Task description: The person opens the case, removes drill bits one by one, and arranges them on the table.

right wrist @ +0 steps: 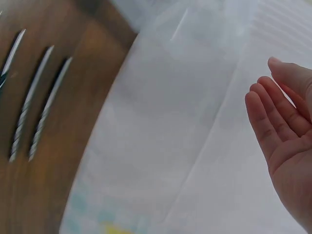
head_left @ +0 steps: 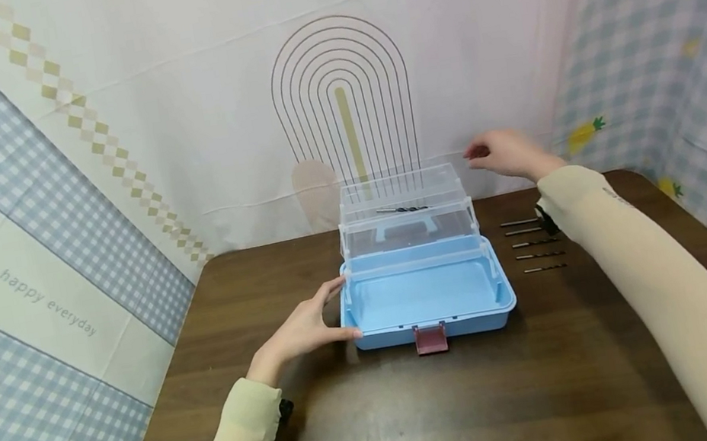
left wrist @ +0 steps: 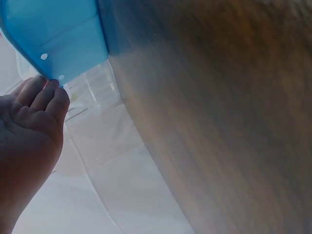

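A light blue plastic storage box (head_left: 424, 294) stands on the table with its lid raised and clear tiered trays (head_left: 407, 231) lifted behind it. One drill bit (head_left: 402, 209) lies in an upper clear tray. My left hand (head_left: 301, 329) holds the box's left end, thumb at the front corner and fingers against the side; in the left wrist view its fingertips touch the blue wall (left wrist: 63, 39). My right hand (head_left: 509, 153) hangs in the air right of the raised trays. Its fingers (right wrist: 265, 119) are loosely bent and hold nothing.
Several drill bits (head_left: 539, 254) lie in a row on the brown wooden table (head_left: 466, 403), right of the box. A pink latch (head_left: 431, 339) hangs at the box's front. Patterned cloth (head_left: 226, 117) hangs behind the table and at both sides.
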`<state>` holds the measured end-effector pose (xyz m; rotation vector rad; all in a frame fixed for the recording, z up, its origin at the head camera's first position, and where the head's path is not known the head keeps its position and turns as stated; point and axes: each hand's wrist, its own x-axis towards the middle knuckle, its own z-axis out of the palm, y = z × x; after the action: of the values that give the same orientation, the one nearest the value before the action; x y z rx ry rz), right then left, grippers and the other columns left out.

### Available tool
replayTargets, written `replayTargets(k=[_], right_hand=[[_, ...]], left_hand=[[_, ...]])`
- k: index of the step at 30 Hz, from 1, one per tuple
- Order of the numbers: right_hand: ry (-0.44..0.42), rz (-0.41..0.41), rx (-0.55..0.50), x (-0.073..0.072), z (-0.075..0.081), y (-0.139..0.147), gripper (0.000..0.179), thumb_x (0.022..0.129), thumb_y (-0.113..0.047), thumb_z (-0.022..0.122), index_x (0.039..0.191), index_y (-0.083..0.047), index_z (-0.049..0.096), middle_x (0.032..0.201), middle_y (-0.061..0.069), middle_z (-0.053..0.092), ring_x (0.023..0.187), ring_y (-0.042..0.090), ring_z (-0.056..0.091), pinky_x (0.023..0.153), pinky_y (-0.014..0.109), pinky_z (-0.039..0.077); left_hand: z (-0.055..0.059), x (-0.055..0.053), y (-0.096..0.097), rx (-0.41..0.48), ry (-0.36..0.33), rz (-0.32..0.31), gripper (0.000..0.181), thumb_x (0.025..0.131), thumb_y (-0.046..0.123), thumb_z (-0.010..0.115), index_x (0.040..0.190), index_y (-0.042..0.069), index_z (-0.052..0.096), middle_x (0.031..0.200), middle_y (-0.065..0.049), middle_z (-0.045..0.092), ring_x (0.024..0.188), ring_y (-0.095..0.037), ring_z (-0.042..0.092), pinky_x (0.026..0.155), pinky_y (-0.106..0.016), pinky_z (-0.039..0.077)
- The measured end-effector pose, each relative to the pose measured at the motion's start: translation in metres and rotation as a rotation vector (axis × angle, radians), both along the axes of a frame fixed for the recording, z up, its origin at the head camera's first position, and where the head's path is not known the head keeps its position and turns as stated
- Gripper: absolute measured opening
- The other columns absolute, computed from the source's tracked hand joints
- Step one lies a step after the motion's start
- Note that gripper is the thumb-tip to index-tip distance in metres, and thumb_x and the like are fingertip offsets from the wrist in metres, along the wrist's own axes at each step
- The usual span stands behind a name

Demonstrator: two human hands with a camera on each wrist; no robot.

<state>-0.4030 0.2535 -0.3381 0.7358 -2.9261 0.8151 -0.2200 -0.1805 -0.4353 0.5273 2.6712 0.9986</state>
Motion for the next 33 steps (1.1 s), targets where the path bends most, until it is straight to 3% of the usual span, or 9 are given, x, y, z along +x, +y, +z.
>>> replayTargets(k=[12,20,33], right_hand=[[-0.023,0.101,-0.055,0.015,0.022,-0.047,0.024,0.098,-0.015,0.067,0.116,0.000,0.074,0.118,0.020,0.071,0.109,0.036,0.065,0.094,0.051,0.050],[-0.057,0.215,0.021,0.016,0.016,-0.062,0.019,0.092,-0.006,0.073,0.109,0.003,0.076,0.104,0.015,0.075,0.096,0.030,0.070,0.087,0.045,0.054],[-0.134,0.240,0.104,0.015,0.002,-0.072,0.012,0.092,-0.006,0.073,0.100,0.000,0.078,0.094,0.009,0.076,0.086,0.023,0.071,0.080,0.039,0.057]], left_hand=[[0.002,0.001,0.001,0.010,-0.009,-0.009,0.105,0.076,0.060,0.082,0.159,0.034,0.025,0.162,0.007,0.031,0.146,-0.018,0.032,0.113,-0.052,0.033],[0.001,0.001,0.000,0.001,-0.004,-0.006,0.104,0.075,0.061,0.082,0.159,0.035,0.025,0.161,0.007,0.031,0.146,-0.018,0.033,0.113,-0.051,0.034],[0.001,0.004,-0.004,0.018,0.011,-0.020,0.103,0.076,0.061,0.082,0.158,0.035,0.025,0.161,0.008,0.032,0.145,-0.017,0.034,0.113,-0.050,0.035]])
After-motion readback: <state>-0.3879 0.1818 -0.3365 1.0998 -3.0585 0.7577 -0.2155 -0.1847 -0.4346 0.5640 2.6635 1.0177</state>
